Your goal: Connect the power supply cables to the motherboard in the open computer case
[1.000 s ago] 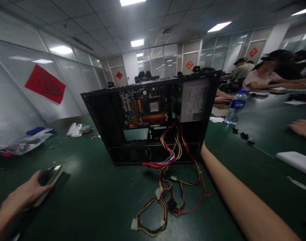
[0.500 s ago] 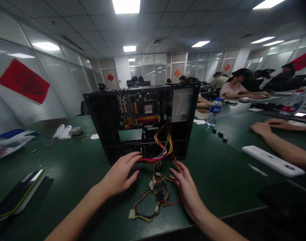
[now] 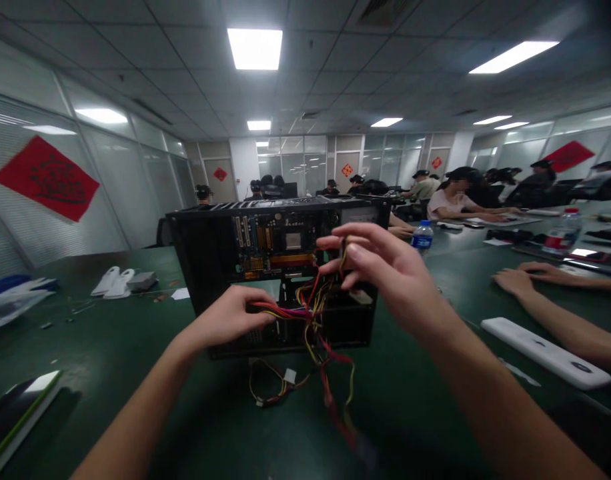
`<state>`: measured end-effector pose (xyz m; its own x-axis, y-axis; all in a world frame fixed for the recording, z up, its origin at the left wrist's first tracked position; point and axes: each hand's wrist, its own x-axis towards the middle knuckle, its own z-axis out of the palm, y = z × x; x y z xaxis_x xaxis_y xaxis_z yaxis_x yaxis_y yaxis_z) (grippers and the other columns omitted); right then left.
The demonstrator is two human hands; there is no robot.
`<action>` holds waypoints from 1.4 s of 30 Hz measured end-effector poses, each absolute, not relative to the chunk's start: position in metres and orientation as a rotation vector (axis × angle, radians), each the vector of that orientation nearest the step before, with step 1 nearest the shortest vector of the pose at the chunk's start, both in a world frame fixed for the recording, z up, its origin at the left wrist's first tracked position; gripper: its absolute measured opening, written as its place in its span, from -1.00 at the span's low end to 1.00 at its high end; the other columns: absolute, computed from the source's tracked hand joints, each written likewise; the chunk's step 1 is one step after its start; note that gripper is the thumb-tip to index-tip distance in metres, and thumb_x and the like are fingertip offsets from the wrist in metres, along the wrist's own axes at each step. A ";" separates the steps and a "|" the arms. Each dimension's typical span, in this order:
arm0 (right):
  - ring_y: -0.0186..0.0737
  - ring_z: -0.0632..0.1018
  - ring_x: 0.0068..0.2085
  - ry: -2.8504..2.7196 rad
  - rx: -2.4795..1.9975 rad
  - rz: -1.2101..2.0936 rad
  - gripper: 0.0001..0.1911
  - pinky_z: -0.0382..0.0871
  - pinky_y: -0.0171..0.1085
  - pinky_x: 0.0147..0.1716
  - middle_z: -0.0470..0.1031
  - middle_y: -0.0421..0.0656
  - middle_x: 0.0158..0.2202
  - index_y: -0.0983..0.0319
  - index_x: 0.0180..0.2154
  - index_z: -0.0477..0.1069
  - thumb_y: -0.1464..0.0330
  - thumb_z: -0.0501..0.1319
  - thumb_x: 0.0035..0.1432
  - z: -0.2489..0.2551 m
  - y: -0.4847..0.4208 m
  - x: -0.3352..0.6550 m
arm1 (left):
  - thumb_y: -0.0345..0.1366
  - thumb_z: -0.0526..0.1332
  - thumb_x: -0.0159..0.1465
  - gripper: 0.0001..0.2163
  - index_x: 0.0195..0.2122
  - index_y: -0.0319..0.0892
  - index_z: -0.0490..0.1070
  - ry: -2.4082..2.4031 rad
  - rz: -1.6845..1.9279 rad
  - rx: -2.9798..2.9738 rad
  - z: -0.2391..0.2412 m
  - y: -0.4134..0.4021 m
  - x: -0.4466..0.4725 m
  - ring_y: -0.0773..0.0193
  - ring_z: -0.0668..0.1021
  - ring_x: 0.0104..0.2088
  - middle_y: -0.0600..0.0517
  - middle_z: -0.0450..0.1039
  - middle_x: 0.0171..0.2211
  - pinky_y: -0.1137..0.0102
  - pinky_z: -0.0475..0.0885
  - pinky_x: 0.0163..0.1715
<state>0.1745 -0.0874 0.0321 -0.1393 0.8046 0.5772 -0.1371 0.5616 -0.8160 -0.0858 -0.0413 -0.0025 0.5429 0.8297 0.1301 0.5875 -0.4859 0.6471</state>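
Observation:
An open black computer case (image 3: 195,267) stands upright on the green table, its inside facing me. Within it are the motherboard (image 3: 255,243) and, at upper right, the power supply (image 3: 358,215), partly covered by my right hand. My left hand (image 3: 228,313) is closed around a bundle of red, orange and purple power cables (image 3: 290,312) in front of the case. Raised higher, my right hand (image 3: 380,263) pinches yellow and black cables (image 3: 343,257) between thumb and fingers. Other cables dangle below, their lower end blurred. A white connector (image 3: 289,377) lies on a loop of cable on the table.
A white elongated device (image 3: 543,352) lies at right, near another person's hands (image 3: 515,280). Water bottles (image 3: 422,237) stand farther back. A dark notebook with a green edge (image 3: 20,413) is at lower left, and white objects (image 3: 113,283) sit at left.
My left hand has closed on the cable bundle. My right hand has risen from near the table to the power supply with cables in its fingers. The cables have lifted and spread.

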 end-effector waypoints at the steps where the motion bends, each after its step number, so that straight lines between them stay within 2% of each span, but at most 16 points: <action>1: -0.20 0.60 -0.19 -1.578 -0.604 0.817 -0.66 0.43 -0.34 -0.41 0.51 -0.05 0.02 0.19 -0.03 0.41 0.18 0.26 0.20 0.043 -0.079 0.173 | -0.18 0.27 0.21 -0.76 -0.17 -0.18 0.58 1.143 0.611 2.252 0.007 -0.039 -0.086 0.15 0.59 -0.23 0.00 0.61 -0.23 0.35 0.46 -0.21; 5: -0.22 0.56 -0.17 -1.775 -0.623 0.570 -0.59 0.46 -0.30 -0.33 0.48 -0.01 0.02 0.25 0.03 0.38 0.19 0.24 0.22 0.061 -0.049 0.159 | -0.15 0.30 0.18 -0.65 -0.05 -0.19 0.53 1.149 0.728 2.244 0.032 -0.028 -0.080 0.14 0.60 -0.24 -0.04 0.60 -0.16 0.33 0.49 -0.25; 7: -0.25 0.55 -0.21 -1.800 -0.645 0.503 -0.57 0.46 -0.30 -0.35 0.46 -0.01 0.05 0.25 0.07 0.36 0.19 0.23 0.24 0.059 -0.038 0.152 | -0.15 0.31 0.18 -0.63 -0.01 -0.18 0.51 1.153 0.803 2.234 0.037 -0.023 -0.076 0.16 0.60 -0.27 -0.05 0.59 -0.13 0.35 0.50 -0.30; 9: -0.30 0.54 -0.29 -1.779 -0.660 0.483 -0.55 0.46 -0.31 -0.40 0.44 -0.01 0.07 0.22 0.12 0.34 0.19 0.22 0.25 0.053 -0.030 0.149 | -0.15 0.34 0.18 -0.64 -0.02 -0.15 0.52 1.138 0.860 2.256 0.040 -0.017 -0.075 0.15 0.61 -0.23 -0.04 0.59 -0.09 0.34 0.51 -0.27; 11: -0.32 0.54 -0.33 -1.771 -0.679 0.478 -0.56 0.43 -0.34 -0.47 0.46 -0.02 0.03 0.21 0.11 0.36 0.18 0.23 0.26 0.048 -0.028 0.150 | -0.15 0.36 0.17 -0.67 -0.05 -0.13 0.54 1.111 0.889 2.291 0.040 -0.012 -0.074 0.12 0.61 -0.15 -0.01 0.59 -0.09 0.32 0.51 -0.17; 14: -0.31 0.54 -0.35 -1.801 -0.663 0.490 -0.62 0.39 -0.38 -0.53 0.53 -0.05 -0.14 0.23 0.04 0.44 0.19 0.24 0.25 0.047 -0.030 0.153 | -0.14 0.37 0.18 -0.68 -0.06 -0.11 0.54 1.087 0.928 2.321 0.039 -0.007 -0.077 0.11 0.60 -0.09 0.00 0.59 -0.10 0.29 0.49 -0.05; 20: -0.45 0.44 -0.55 -1.784 -0.596 0.683 -0.67 0.29 -0.43 -0.66 0.54 -0.11 -0.25 0.24 -0.02 0.48 0.20 0.25 0.26 0.051 -0.031 0.149 | -0.26 0.39 0.19 -0.61 0.06 -0.08 0.46 0.848 0.947 2.288 0.037 -0.013 -0.093 0.16 0.58 -0.03 -0.01 0.54 -0.02 0.35 0.51 -0.02; 22: -0.42 0.47 -0.53 -1.745 -0.572 0.748 -0.68 0.31 -0.42 -0.66 0.55 -0.11 -0.25 0.23 -0.02 0.49 0.22 0.26 0.25 0.050 -0.031 0.144 | -0.31 0.39 0.20 -0.62 0.05 -0.08 0.46 0.740 0.909 2.281 0.036 -0.016 -0.095 0.16 0.58 -0.01 -0.01 0.54 0.00 0.36 0.50 0.00; 25: -0.26 0.59 -0.32 -1.717 -0.412 0.880 -0.70 0.45 -0.38 -0.54 0.56 -0.08 -0.15 0.18 -0.03 0.49 0.23 0.28 0.22 0.046 -0.030 0.133 | -0.36 0.36 0.22 -0.58 0.11 -0.10 0.42 0.668 0.899 2.245 0.033 -0.019 -0.094 0.13 0.57 0.02 -0.05 0.51 0.06 0.31 0.49 0.05; 28: -0.16 0.59 -0.08 -1.656 -0.258 0.940 -0.74 0.56 -0.28 -0.25 0.53 -0.09 0.00 0.15 -0.07 0.50 0.25 0.30 0.21 0.042 -0.025 0.124 | -0.38 0.36 0.22 -0.52 0.18 -0.10 0.37 0.680 0.930 2.220 0.031 -0.020 -0.092 0.07 0.53 0.10 -0.08 0.45 0.14 0.27 0.47 0.10; 31: -0.18 0.58 -0.06 -1.688 -0.297 0.880 -0.72 0.54 -0.23 -0.13 0.52 -0.10 0.02 0.17 -0.04 0.49 0.29 0.32 0.19 0.040 -0.018 0.118 | -0.37 0.36 0.21 -0.48 0.20 -0.07 0.34 0.678 0.950 2.200 0.029 -0.020 -0.094 0.07 0.50 0.14 -0.07 0.42 0.18 0.27 0.45 0.13; 35: -0.25 0.59 -0.25 -1.859 -0.447 0.791 -0.64 0.51 -0.32 -0.36 0.56 -0.10 -0.11 0.20 0.02 0.48 0.30 0.32 0.18 0.042 -0.021 0.125 | -0.35 0.37 0.22 -0.51 0.18 -0.06 0.36 0.722 0.873 2.181 0.029 -0.017 -0.100 0.10 0.54 0.08 -0.05 0.45 0.15 0.28 0.48 0.10; 38: -0.34 0.54 -0.43 -1.949 -0.571 0.772 -0.72 0.42 -0.39 -0.55 0.58 -0.13 -0.26 0.22 -0.07 0.53 0.25 0.31 0.20 0.047 -0.030 0.141 | -0.32 0.37 0.22 -0.54 0.16 -0.09 0.40 0.782 0.856 2.171 0.028 -0.012 -0.103 0.09 0.56 0.06 -0.06 0.49 0.11 0.27 0.49 0.09; 42: -0.35 0.53 -0.53 -2.029 -0.742 0.733 -0.78 0.37 -0.41 -0.64 0.57 -0.17 -0.40 0.20 -0.16 0.57 0.23 0.31 0.20 0.051 -0.042 0.166 | -0.25 0.38 0.21 -0.54 0.14 -0.14 0.43 0.864 0.894 2.140 0.028 -0.004 -0.105 0.05 0.56 0.05 -0.07 0.52 0.07 0.23 0.50 0.09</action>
<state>0.1663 -0.0416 0.0511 -0.4774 0.7216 0.5014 0.2342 0.6545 -0.7189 -0.1054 -0.0037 0.0279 0.5496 0.7623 0.3419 0.3154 -0.5683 0.7600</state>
